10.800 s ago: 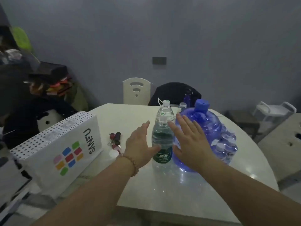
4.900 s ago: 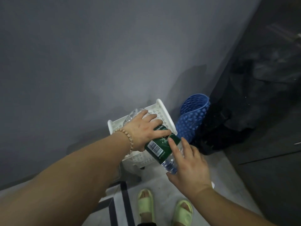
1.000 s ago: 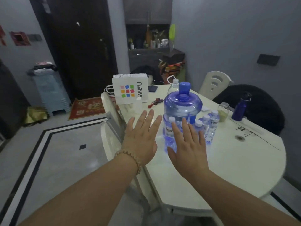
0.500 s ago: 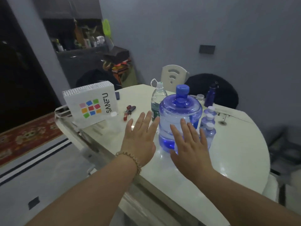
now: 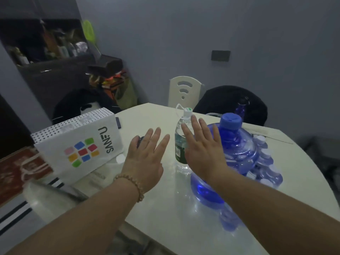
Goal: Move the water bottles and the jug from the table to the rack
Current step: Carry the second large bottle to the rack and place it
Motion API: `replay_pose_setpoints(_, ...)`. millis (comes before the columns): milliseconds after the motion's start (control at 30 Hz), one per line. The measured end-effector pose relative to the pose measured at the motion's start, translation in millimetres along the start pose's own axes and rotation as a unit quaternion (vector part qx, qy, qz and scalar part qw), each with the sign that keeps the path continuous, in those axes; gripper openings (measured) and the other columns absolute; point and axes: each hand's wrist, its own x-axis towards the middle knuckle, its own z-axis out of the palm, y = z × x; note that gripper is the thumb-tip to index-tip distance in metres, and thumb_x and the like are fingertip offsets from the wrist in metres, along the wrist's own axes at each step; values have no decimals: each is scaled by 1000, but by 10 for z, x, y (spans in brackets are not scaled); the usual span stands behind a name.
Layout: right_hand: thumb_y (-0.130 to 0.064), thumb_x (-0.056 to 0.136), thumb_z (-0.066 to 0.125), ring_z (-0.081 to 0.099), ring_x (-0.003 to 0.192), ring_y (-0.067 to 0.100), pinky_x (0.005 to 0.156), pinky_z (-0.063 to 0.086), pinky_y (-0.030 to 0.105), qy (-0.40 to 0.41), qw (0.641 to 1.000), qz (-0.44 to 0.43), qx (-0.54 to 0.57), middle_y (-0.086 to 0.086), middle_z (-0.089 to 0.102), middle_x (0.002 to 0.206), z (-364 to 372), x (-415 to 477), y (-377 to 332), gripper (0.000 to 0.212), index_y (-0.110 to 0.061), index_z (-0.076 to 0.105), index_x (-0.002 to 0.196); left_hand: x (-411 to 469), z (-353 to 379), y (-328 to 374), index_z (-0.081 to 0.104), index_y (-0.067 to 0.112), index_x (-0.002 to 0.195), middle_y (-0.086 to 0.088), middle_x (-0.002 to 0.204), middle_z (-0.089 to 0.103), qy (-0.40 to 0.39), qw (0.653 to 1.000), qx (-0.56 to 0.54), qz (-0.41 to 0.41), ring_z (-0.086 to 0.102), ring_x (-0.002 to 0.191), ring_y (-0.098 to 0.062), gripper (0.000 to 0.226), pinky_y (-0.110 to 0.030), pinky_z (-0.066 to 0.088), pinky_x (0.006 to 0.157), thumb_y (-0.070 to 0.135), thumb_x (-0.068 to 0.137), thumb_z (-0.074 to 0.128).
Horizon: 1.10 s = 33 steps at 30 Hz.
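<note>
A clear water bottle (image 5: pixel 180 144) with a green label and white cap stands upright on the white table (image 5: pixel 184 208). Right of it sits a large blue jug (image 5: pixel 239 150) with a blue cap. Several small blue bottles (image 5: pixel 266 168) cluster at the jug's right side. My left hand (image 5: pixel 145 159) hovers open just left of the clear bottle, fingers spread. My right hand (image 5: pixel 202 150) is open in front of the bottle and jug, covering part of both. Neither hand grips anything. The rack is out of view.
A white paper bag (image 5: pixel 81 144) with coloured squares stands on the table's left. A dark blue flask (image 5: pixel 242 107) stands behind the jug. A white chair (image 5: pixel 184 91) and a chair draped in black (image 5: pixel 231 102) stand behind the table. Cluttered shelves fill the back left.
My view has swung closer to the table. Both open hands have moved from in front of the jug leftward to either side of the clear green-labelled bottle.
</note>
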Motion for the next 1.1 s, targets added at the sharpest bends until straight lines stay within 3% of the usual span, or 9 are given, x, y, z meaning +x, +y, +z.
replay_pose_setpoints(167,-52,94,29,-17,139,34,104,-22,52,-16,995,62,-78,10,-10,157,377,672,-102,71,-23,-10,146,565,561,-285,-8,27,143,-5,157,-1,16,997,-53,44,-2,142,-26,84,-47,-6,109,45,85,50)
replay_pose_setpoints(333,-64,87,40,-5,142,38,107,-13,58,-41,984,127,-117,11,0,158,608,1167,-163,83,-28,-7,146,934,1073,-413,16,23,146,-9,156,12,55,976,-150,150,7,142,-28,84,-47,1,110,39,78,63)
replay_pose_setpoints(433,-66,82,49,-1,142,38,110,-3,61,-76,977,174,-97,8,2,158,702,1366,-141,91,-33,-7,145,1128,1378,-506,16,20,147,-8,155,7,40,968,-179,172,9,142,-28,85,-47,7,110,44,79,62)
replay_pose_setpoints(567,-54,84,56,24,137,33,112,24,50,-74,980,185,-23,8,11,155,760,1356,-191,86,-33,1,146,1383,1649,-486,-4,23,148,-3,153,-18,0,953,-246,178,-14,141,-22,83,-41,-2,112,52,87,45)
replay_pose_setpoints(667,-49,86,57,35,130,30,106,33,42,-48,983,176,-4,9,17,152,742,1241,-274,80,-30,9,147,1580,1707,-424,-3,24,147,-4,157,-9,-19,922,-332,197,-9,142,-22,94,-39,4,113,58,81,53)
replay_pose_setpoints(767,-39,83,66,43,120,31,102,38,44,-18,986,163,28,11,29,146,631,1107,-375,78,-27,21,146,1756,1626,-363,12,28,145,-3,156,13,-23,868,-430,247,10,142,-23,105,-43,13,115,62,66,70)
replay_pose_setpoints(867,-28,75,77,47,115,33,100,40,53,24,987,147,53,15,39,139,535,846,-547,80,-21,34,141,1796,1545,-264,33,32,137,7,141,40,-36,811,-490,318,37,129,-15,97,-38,37,104,67,57,73)
replay_pose_setpoints(1000,-23,71,80,44,119,30,106,31,50,72,990,114,46,15,38,136,493,361,-808,81,-18,35,137,1514,1645,-166,43,30,128,12,124,49,-88,781,-522,332,50,112,-10,87,-31,46,92,62,54,77)
replay_pose_setpoints(1100,-31,76,74,38,127,30,107,30,57,66,995,66,33,12,30,139,485,-78,-951,78,-21,28,139,1121,1708,-163,42,24,126,8,122,49,14,741,-570,356,48,115,-7,74,-30,42,98,57,67,73)
